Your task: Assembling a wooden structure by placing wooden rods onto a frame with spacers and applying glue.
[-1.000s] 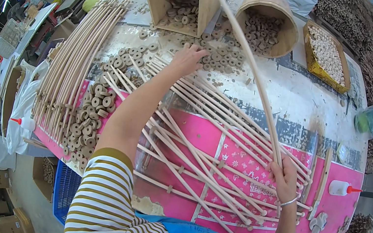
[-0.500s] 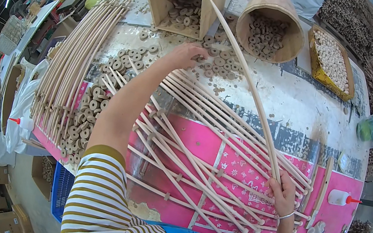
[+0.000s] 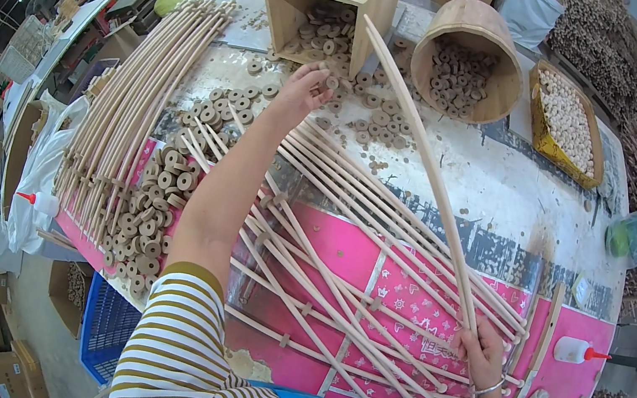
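Note:
My left hand [image 3: 303, 94] is raised over the far part of the table, near the mouth of a square wooden box. Its fingers are curled, with a small wooden ring [image 3: 332, 82] at their tips. In my right hand [image 3: 481, 353] is the lower end of a long pale wooden rod [image 3: 435, 164], which slants up and away to the left. Several knobbed rods [image 3: 387, 198] lie across the table under it. Others [image 3: 336, 292], with small rings threaded on them, cross one another nearer to me.
Wooden rings fill the square box [image 3: 382, 6] and a round wooden tub [image 3: 472, 26]. More rings [image 3: 150, 212] lie heaped left, beside a row of rods [image 3: 128, 97]. A tray of pale beads [image 3: 567, 119] sits far right. Glue bottles [image 3: 571, 350] stand at both sides.
My left hand has moved left and slightly nearer, away from the scattered rings, and a ring now shows at its fingertips. My right hand still holds the rod, which has barely moved.

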The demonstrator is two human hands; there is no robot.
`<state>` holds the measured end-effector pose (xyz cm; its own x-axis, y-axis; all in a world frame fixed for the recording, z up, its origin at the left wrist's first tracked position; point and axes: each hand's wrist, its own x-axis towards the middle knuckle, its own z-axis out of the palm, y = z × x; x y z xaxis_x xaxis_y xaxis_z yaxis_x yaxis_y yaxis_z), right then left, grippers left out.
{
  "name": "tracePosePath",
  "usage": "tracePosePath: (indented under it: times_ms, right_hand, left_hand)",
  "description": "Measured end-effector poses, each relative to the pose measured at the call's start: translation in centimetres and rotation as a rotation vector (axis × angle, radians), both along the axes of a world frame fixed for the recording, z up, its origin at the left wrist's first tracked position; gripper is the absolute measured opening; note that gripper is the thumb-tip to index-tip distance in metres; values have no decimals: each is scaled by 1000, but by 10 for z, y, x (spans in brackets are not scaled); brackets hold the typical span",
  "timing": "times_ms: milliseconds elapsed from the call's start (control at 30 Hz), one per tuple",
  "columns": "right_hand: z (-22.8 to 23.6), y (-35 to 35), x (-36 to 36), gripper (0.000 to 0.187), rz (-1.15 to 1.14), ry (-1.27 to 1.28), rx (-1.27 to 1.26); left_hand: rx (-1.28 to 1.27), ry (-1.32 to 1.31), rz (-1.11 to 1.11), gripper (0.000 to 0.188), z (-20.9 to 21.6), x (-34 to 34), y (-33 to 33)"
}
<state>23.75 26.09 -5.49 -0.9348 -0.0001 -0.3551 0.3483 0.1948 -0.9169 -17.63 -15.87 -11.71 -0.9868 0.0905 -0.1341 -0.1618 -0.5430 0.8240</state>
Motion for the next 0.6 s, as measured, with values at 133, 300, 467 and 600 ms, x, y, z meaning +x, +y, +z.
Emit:
tracePosePath:
  times_ms: [133, 300, 467, 600]
  right_hand:
    - [3, 5, 9, 26, 51, 16, 26]
    - [5, 4, 16, 25, 76, -21, 12]
    - [6, 2, 19, 27, 78, -19, 8]
    - [6, 2, 19, 28, 101, -17, 29]
  left_hand:
    - [140, -143, -3, 19, -10, 4, -11]
    - [133, -39, -96, 25, -15, 11, -14]
    - [31, -13, -124, 23, 3, 25, -18]
    - [-119, 76, -109, 28, 17, 41, -22]
